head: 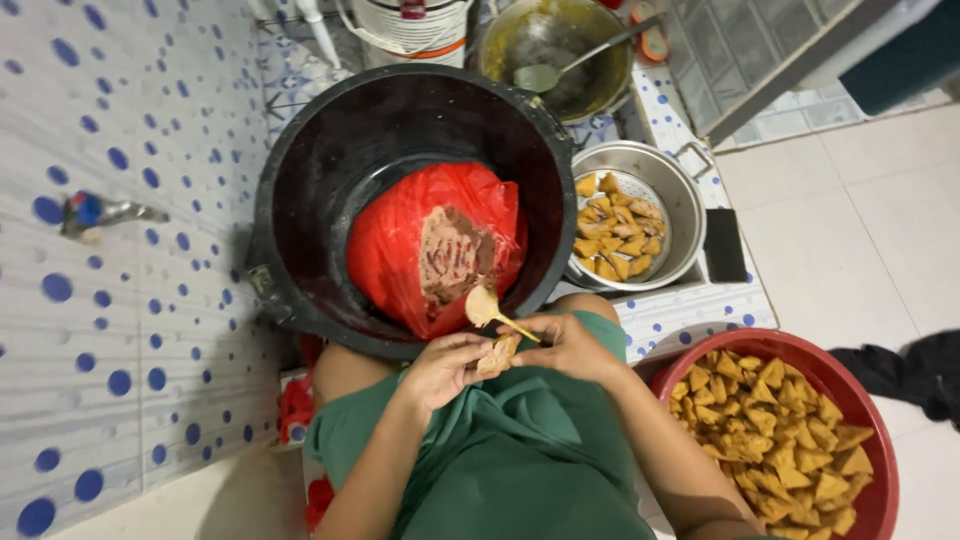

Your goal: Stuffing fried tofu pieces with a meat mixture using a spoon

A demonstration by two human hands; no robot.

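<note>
My left hand (443, 366) holds a small tan piece of fried tofu (498, 353) over my lap. My right hand (572, 347) grips a small spoon (487, 307) whose bowl points up toward the red plastic bag (400, 232). That bag lies open inside a big black basin (300, 190) and shows a brownish filling (450, 257). Both hands are close together, touching around the tofu piece, just in front of the basin's near rim.
A metal colander pot (686, 195) with fried tofu pieces stands right of the basin. A red bowl (870, 400) full of fried triangles sits at the lower right. Behind are a pan with a ladle (556, 50), a white bucket (412, 28) and a dark phone (724, 245).
</note>
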